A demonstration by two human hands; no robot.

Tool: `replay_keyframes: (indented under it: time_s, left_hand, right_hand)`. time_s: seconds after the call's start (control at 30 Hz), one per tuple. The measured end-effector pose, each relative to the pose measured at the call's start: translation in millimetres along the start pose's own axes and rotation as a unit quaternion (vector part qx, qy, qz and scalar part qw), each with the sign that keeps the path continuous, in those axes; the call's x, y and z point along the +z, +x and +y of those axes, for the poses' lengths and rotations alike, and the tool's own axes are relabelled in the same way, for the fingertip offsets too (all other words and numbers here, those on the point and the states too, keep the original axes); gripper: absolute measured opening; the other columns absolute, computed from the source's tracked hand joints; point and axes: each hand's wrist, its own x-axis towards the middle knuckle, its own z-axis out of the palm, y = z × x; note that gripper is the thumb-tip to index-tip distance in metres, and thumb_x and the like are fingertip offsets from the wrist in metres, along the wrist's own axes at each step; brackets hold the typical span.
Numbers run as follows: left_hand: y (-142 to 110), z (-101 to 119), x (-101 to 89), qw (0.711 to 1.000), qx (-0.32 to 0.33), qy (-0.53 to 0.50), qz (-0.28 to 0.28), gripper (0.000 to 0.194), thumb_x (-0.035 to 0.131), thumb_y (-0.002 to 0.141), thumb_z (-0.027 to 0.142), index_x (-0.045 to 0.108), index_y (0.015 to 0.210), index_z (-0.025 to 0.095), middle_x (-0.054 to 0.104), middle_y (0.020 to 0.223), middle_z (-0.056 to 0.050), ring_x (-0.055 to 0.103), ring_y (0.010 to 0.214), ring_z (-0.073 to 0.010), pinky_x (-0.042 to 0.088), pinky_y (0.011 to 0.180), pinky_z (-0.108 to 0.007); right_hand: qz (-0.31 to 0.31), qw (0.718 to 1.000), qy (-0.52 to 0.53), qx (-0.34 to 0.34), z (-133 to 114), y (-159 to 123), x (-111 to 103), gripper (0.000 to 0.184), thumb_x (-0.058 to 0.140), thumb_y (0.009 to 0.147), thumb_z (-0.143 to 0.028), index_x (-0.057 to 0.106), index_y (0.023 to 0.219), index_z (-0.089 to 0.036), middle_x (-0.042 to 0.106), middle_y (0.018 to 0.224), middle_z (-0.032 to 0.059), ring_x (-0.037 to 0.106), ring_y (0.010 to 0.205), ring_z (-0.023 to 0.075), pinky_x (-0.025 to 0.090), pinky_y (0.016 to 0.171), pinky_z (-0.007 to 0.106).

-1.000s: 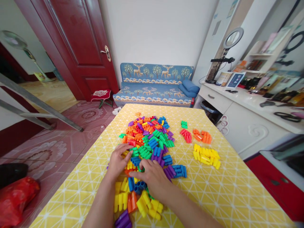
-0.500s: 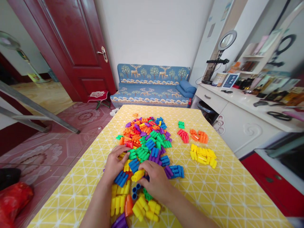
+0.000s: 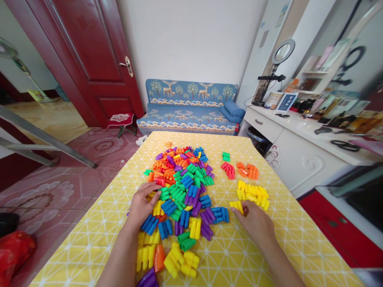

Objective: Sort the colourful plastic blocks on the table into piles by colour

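A heap of coloured plastic building blocks [image 3: 179, 187], shaped like joined tubes, lies on the table. At its left edge rests my left hand [image 3: 144, 203], thumb and fingers curled round a yellow block [image 3: 151, 195] and touching green ones. To the right, my right hand [image 3: 254, 219] pinches another yellow block [image 3: 236, 206] in front of a yellow group [image 3: 253, 192]. Its fingertips are partly hidden. Between my forearms lie loose yellow blocks [image 3: 146, 257], an orange block [image 3: 159, 257] and a green block [image 3: 186, 241].
Red blocks [image 3: 228, 170], orange blocks [image 3: 248, 171] and a green block [image 3: 226, 156] sit apart on the right of the yellow patterned tablecloth [image 3: 239, 251]. A blue sofa [image 3: 188, 105] stands beyond the table, a white dresser [image 3: 299, 139] to the right.
My right hand has moved from the heap to the right with a yellow block, reaching the yellow group. Blocks it covered now show. My left hand stays at the heap.
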Motion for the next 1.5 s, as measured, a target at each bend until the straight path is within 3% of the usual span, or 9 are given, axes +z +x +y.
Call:
replay_keyframes:
  time_s: [0.13,0.23,0.33,0.47,0.7,0.93,1.3,1.43,1.5]
  left_hand:
    - [0,-1,-0.1,1.0,0.004,-0.002,-0.001,0.023,0.062,0.084,0.037,0.074,0.095,0.021,0.07,0.101,-0.009,0.063,0.099,-0.0242,0.049,0.093,-0.043]
    - [0,-1,-0.2,1.0,0.003,-0.001,0.0,0.023,0.062,0.084,0.038,0.074,0.095,0.021,0.07,0.101,-0.009,0.063,0.099,-0.0244,0.049,0.093,-0.044]
    - [0,-2,-0.1,1.0,0.001,0.002,0.002,0.023,0.062,0.084,0.038,0.074,0.094,0.021,0.07,0.101,-0.009,0.063,0.099,-0.0247,0.049,0.094,-0.044]
    - [0,0,-0.4,1.0,0.002,-0.001,0.002,0.022,0.062,0.084,0.037,0.074,0.094,0.021,0.07,0.1,-0.009,0.063,0.099,-0.0243,0.049,0.093,-0.043]
    - [1,2,-1.2,1.0,-0.003,0.0,0.001,0.022,0.062,0.084,0.038,0.074,0.093,0.022,0.07,0.1,-0.008,0.064,0.098,-0.0244,0.049,0.093,-0.043]
    - [1,2,-1.5,1.0,-0.005,0.0,0.0,0.022,0.062,0.084,0.038,0.074,0.092,0.022,0.07,0.1,-0.009,0.063,0.099,-0.0244,0.05,0.093,-0.043]
    - [1,5,-2.0,1.0,-0.001,0.0,0.001,0.022,0.061,0.084,0.038,0.074,0.092,0.023,0.071,0.098,-0.008,0.063,0.098,-0.024,0.05,0.091,-0.041]
    - [1,6,-2.2,1.0,0.001,0.0,0.003,0.021,0.062,0.084,0.036,0.074,0.093,0.023,0.07,0.099,-0.008,0.063,0.098,-0.0238,0.049,0.092,-0.042]
    - [1,5,-2.1,1.0,0.001,0.001,0.002,0.02,0.061,0.084,0.035,0.074,0.093,0.022,0.07,0.099,-0.008,0.063,0.098,-0.0237,0.049,0.092,-0.042]
  right_hand:
    - [-0.023,0.999,-0.022,-0.004,17,3,-4,0.036,0.059,0.078,-0.055,0.068,0.095,-0.024,0.069,0.092,0.0058,0.065,0.075,0.023,0.042,0.056,0.03]
    - [-0.058,0.992,0.037,-0.102,28,8,-2,0.045,0.064,0.076,-0.034,0.062,0.12,-0.029,0.062,0.123,0.0057,0.065,0.097,0.023,0.049,0.074,0.033]
    - [-0.094,0.973,0.081,-0.193,33,14,4,0.053,0.06,0.076,-0.019,0.059,0.128,-0.03,0.055,0.136,0.0044,0.055,0.119,0.023,0.045,0.095,0.037]
    - [-0.092,0.971,0.079,-0.204,29,18,6,0.044,0.059,0.077,-0.02,0.064,0.12,-0.027,0.063,0.125,0.0056,0.056,0.116,0.0239,0.044,0.095,0.039]
    - [0.119,0.978,0.045,-0.165,31,61,-7,0.03,0.059,0.079,-0.027,0.067,0.107,-0.024,0.066,0.113,0.0064,0.055,0.106,0.0259,0.045,0.091,0.04]
    - [0.1,0.98,0.024,-0.17,43,98,8,0.024,0.061,0.074,-0.021,0.07,0.097,-0.022,0.068,0.105,0.0043,0.056,0.098,0.0236,0.044,0.087,0.036]
    - [0.112,0.982,0.012,-0.151,42,95,5,0.021,0.061,0.077,-0.028,0.07,0.095,-0.022,0.068,0.109,0.0055,0.057,0.101,0.0259,0.044,0.088,0.04]
    - [0.176,0.966,0.09,-0.167,20,76,0,0.023,0.057,0.08,-0.027,0.068,0.098,-0.019,0.066,0.111,0.0099,0.058,0.105,0.0269,0.044,0.092,0.043]
    - [0.157,0.951,0.166,-0.21,-2,55,-1,0.021,0.055,0.083,-0.025,0.067,0.099,-0.019,0.067,0.107,0.0091,0.06,0.1,0.0239,0.046,0.09,0.04]
